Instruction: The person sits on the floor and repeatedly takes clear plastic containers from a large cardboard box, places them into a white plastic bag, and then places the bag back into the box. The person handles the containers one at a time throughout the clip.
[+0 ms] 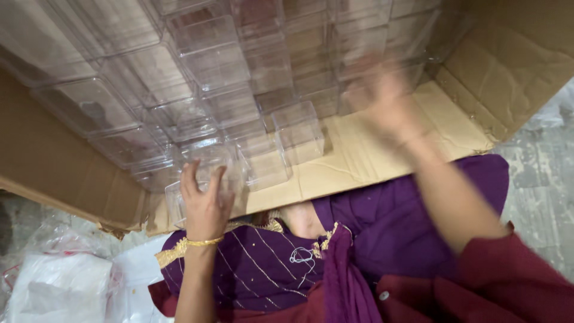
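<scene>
— How were the hands posed?
— Left hand [206, 206] gripped a clear plastic box [200, 179] at the cardboard carton's [371, 155] edge; right hand [388, 98] was raised, blurred, grip unreadable.
— The box?
— Transparent, square.

— Where does the view look from?
— One camera only, worn on the person's head. It looks steeply down and forward over the lap, into an open cardboard box [371, 161] lying on its side.

— How near is it?
— Close. The left hand [206, 206] sits low in the frame at arm's length, the right hand [388, 101] higher and blurred. Stacked clear plastic boxes [179, 90] fill the top of the frame.

— What lies at the edges?
— The bottom edge takes in purple cloth [257, 269] on the lap; the floor [538, 179] shows on the right, and plastic bags [60, 281] at bottom left.

— Any second view?
— None, so nothing is shared.
</scene>
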{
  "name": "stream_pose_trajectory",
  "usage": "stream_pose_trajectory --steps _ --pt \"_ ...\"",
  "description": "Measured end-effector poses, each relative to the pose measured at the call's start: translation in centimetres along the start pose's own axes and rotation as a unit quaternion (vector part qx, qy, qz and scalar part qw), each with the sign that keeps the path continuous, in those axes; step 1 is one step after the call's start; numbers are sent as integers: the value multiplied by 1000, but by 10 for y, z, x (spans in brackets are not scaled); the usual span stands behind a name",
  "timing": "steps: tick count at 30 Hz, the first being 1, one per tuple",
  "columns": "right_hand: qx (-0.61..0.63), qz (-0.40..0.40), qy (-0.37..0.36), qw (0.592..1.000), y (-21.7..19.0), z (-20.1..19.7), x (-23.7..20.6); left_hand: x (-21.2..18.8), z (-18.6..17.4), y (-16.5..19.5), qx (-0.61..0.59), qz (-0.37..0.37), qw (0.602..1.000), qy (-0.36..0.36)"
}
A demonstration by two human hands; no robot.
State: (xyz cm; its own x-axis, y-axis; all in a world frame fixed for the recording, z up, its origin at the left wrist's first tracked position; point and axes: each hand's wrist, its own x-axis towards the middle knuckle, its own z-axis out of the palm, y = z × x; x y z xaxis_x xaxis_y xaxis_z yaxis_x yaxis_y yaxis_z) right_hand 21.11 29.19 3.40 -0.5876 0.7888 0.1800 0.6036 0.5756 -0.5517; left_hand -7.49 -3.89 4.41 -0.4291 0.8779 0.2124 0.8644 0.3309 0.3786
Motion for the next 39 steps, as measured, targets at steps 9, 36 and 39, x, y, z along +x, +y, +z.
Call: stream_pose_trajectory --steps 9,36,39 --pt "-234 -128 208 941 130 -85 31 -15 -45 72 -274 -64 959 -31" --pt "-246 20 252 936 121 -64 78 196 104 181 -125 48 991 -18" --pt "-277 10 285 917 140 -43 88 176 84 177 -178 18 982 -56"
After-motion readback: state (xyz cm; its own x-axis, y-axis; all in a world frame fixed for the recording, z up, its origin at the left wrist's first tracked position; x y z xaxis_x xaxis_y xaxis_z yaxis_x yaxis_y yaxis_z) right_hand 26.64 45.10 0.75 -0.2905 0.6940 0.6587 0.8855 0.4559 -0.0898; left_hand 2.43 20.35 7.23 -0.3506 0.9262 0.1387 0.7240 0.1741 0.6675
